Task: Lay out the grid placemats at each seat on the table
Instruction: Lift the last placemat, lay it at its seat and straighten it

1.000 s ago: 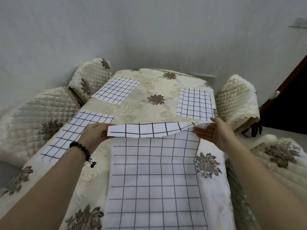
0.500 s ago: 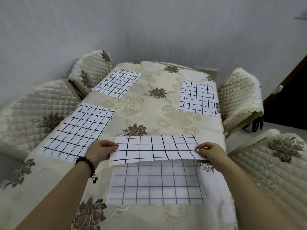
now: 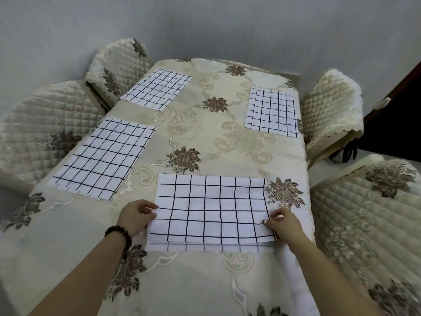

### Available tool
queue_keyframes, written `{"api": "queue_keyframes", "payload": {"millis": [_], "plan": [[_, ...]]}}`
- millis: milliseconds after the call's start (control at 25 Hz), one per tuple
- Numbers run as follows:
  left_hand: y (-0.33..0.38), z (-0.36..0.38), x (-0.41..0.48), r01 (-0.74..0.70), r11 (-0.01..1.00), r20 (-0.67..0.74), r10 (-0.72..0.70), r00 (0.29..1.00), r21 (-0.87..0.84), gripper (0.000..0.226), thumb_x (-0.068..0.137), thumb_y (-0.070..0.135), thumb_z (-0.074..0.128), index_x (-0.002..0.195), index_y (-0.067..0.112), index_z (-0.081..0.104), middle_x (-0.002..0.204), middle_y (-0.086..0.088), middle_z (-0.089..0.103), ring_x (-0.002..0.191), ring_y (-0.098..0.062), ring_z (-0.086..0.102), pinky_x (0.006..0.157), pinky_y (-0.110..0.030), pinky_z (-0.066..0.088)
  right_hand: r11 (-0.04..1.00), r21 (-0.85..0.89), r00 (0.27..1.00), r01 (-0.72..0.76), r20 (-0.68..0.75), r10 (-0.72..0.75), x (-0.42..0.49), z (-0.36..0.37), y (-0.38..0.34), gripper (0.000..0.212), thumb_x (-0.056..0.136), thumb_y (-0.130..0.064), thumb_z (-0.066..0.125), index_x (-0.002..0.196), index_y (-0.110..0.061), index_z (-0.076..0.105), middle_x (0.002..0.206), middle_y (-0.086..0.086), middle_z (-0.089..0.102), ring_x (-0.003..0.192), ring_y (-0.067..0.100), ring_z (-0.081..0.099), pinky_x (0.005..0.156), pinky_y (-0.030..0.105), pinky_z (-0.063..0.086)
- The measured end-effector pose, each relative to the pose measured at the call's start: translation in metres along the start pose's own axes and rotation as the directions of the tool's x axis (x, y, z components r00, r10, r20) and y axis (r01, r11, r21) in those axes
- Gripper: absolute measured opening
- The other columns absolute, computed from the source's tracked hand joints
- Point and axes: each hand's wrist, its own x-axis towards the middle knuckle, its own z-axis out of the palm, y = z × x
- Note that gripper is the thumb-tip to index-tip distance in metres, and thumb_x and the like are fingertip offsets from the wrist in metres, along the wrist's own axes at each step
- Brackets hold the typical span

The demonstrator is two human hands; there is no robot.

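A white placemat with a black grid point(image 3: 211, 208) lies nearly flat at the near right seat of the table point(image 3: 200, 137). My left hand point(image 3: 136, 216) pinches its left edge and my right hand point(image 3: 283, 223) pinches its right edge. A strip of a second mat point(image 3: 209, 247) shows under its near edge. Three more grid placemats lie flat: near left point(image 3: 104, 158), far left point(image 3: 157, 91), far right point(image 3: 272, 111).
The table wears a cream cloth with brown flowers. Quilted cream chairs stand around it: two on the left point(image 3: 43, 131) point(image 3: 116, 62), two on the right point(image 3: 330, 110) point(image 3: 369, 213). A dark doorway point(image 3: 398, 124) is at the right.
The mat I hold has come down from mid-air toward me and now lies almost flat over the mat beneath it. Both hands moved nearer with it.
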Motion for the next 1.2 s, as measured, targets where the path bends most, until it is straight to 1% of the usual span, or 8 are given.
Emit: {"api": "queue_keyframes", "payload": {"millis": [320,440,560,680,800,880,1000,1200], "plan": [[-0.007,0.007,-0.019,-0.050,0.994,-0.021,0.052,0.998,0.100,0.016,0.076,0.005,0.072,0.084,0.019,0.067,0.074,-0.011,0.064,0.064,-0.024,0.059,0.058,-0.030,0.053,0.981,-0.153,0.991,0.119,-0.042,-0.127,-0.014,0.004,0.010,0.022,0.075,-0.006,0.072,0.082,-0.014,0.053,0.065,-0.001,0.053,0.070,0.021,0.052,0.058,0.028,0.038],[-0.008,0.009,-0.025,-0.091,0.971,-0.021,0.098,0.995,0.222,0.016,0.077,0.008,0.071,0.088,0.020,0.066,0.078,-0.009,0.063,0.071,-0.022,0.060,0.064,-0.025,0.048,0.964,-0.241,0.990,0.111,-0.060,-0.129,-0.018,0.006,0.015,0.021,0.077,-0.013,0.070,0.087,-0.015,0.052,0.076,0.001,0.055,0.073,0.023,0.054,0.060,0.031,0.041],[-0.002,0.012,-0.025,-0.194,0.913,-0.171,0.268,0.948,0.358,0.022,0.077,0.009,0.069,0.099,0.008,0.067,0.092,-0.010,0.056,0.080,-0.022,0.054,0.074,-0.030,0.046,0.916,-0.389,0.969,0.101,-0.171,-0.180,-0.021,0.009,0.006,0.025,0.081,-0.024,0.065,0.100,-0.016,0.052,0.099,0.005,0.052,0.087,0.027,0.055,0.066,0.033,0.041],[0.025,0.025,-0.011,-0.347,0.786,-0.203,0.502,0.841,0.512,0.020,0.078,0.010,0.066,0.097,0.005,0.070,0.101,-0.015,0.060,0.095,-0.035,0.054,0.081,-0.044,0.048,0.828,-0.440,0.845,0.347,-0.236,-0.480,-0.014,0.031,-0.022,0.024,0.083,-0.016,0.062,0.105,-0.007,0.060,0.106,0.013,0.057,0.100,0.034,0.053,0.079,0.039,0.046],[0.066,0.064,0.008,-0.502,0.670,-0.052,0.626,0.778,0.547,0.031,0.081,0.014,0.051,0.104,0.003,0.068,0.115,-0.019,0.062,0.108,-0.038,0.057,0.091,-0.046,0.047,0.633,-0.505,0.710,0.587,-0.055,-0.702,0.003,0.079,-0.059,0.028,0.079,-0.006,0.054,0.104,0.001,0.065,0.109,0.020,0.064,0.101,0.042,0.058,0.089,0.046,0.050],[0.082,0.098,0.018,-0.537,0.616,0.143,0.571,0.809,0.576,0.043,0.091,0.018,0.039,0.129,0.006,0.053,0.141,-0.016,0.047,0.133,-0.032,0.040,0.110,-0.042,0.030,0.528,-0.553,0.687,0.644,0.113,-0.718,0.018,0.109,-0.076,0.037,0.083,-0.005,0.050,0.118,0.001,0.060,0.127,0.023,0.059,0.119,0.040,0.054,0.102,0.046,0.041],[0.082,0.134,0.036,-0.491,0.541,0.284,0.423,0.861,0.683,0.053,0.100,0.029,0.022,0.150,0.012,0.015,0.160,-0.004,0.011,0.147,-0.020,0.003,0.119,-0.038,0.003,0.503,-0.601,0.752,0.621,0.276,-0.599,0.038,0.133,-0.080,0.052,0.097,-0.017,0.033,0.147,-0.006,0.025,0.158,0.012,0.020,0.147,0.025,0.014,0.119,0.037,0.006],[0.060,0.136,0.045,-0.489,0.474,0.290,0.432,0.854,0.732,0.074,0.087,0.058,-0.009,0.151,0.021,0.003,0.161,0.003,0.000,0.147,-0.015,-0.006,0.117,-0.036,-0.008,0.493,-0.713,0.822,0.498,0.207,-0.531,0.045,0.135,-0.059,0.069,0.090,-0.047,0.001,0.152,-0.018,0.000,0.161,-0.001,-0.004,0.148,0.014,-0.005,0.118,0.037,-0.011]]}}
